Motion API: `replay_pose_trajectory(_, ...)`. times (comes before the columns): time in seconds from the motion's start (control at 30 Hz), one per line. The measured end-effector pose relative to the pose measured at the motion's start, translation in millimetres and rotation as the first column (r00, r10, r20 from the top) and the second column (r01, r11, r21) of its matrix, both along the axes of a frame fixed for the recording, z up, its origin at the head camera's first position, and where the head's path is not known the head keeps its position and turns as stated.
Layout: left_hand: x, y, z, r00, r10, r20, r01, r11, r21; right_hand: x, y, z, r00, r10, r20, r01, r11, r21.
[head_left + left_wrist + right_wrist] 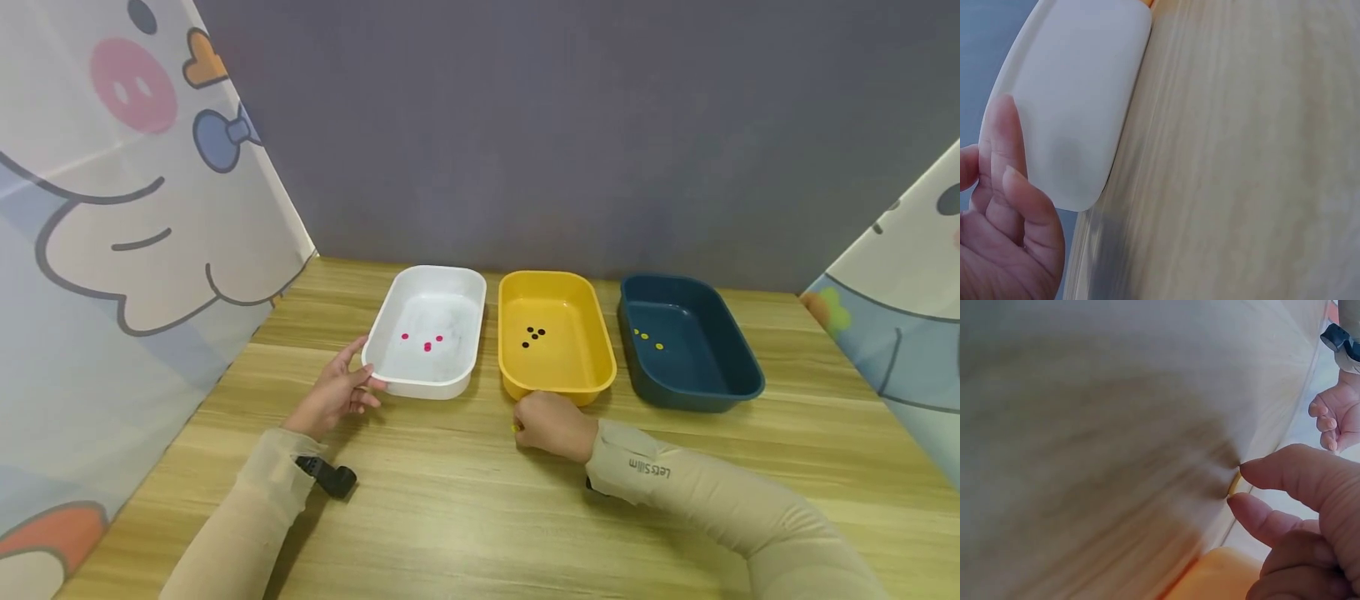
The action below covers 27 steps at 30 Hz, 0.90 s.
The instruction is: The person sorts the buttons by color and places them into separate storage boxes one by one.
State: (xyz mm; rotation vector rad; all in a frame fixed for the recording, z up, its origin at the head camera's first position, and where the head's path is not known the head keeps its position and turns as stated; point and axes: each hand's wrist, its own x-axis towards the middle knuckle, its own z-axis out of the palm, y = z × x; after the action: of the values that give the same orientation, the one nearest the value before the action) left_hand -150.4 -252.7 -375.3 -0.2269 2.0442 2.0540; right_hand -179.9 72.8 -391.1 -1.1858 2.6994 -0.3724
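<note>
My left hand (337, 396) is at the near left corner of a white tray (423, 389), its fingers loosely extended and touching the tray's outside. In the left wrist view, the fingers (1005, 147) lie along the tray's pale wall. In front of a yellow tray (600, 375), my right hand (555, 423) pinches a small yellow button (1234, 482) by its edges between thumb and index finger, close over the tabletop. Several pink buttons (427, 347) lie in the white tray, several black buttons (535, 337) in the yellow one.
To the right stands a dark blue tray (705, 398) with a few yellow buttons (659, 346) in it. All three trays sit in a row on the wooden table (465, 517) before a grey back panel (540, 133). Cartoon-printed cloth (135, 250) hangs at both sides.
</note>
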Motion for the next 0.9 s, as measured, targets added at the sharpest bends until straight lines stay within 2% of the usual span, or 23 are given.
replay_pose_trajectory(0.4,-1.0,-1.1,-0.1,1.000,-0.001,0.007,0.001,1.000,-0.001,-1.4,-4,3.7,0.998,0.054,0.013,-0.054,0.998,0.014)
replay_pose_trajectory(0.63,-0.6,-1.6,1.1,1.000,-0.001,-0.003,0.001,1.000,0.000,-0.5,-12,8.5,0.992,0.116,-0.040,-0.113,0.990,0.083)
replay_pose_trajectory(0.9,-0.2,0.1,-1.2,1.000,0.001,-0.002,-0.001,1.000,-0.010,2.5,-12,6.8,0.988,0.140,-0.068,-0.134,0.987,0.093)
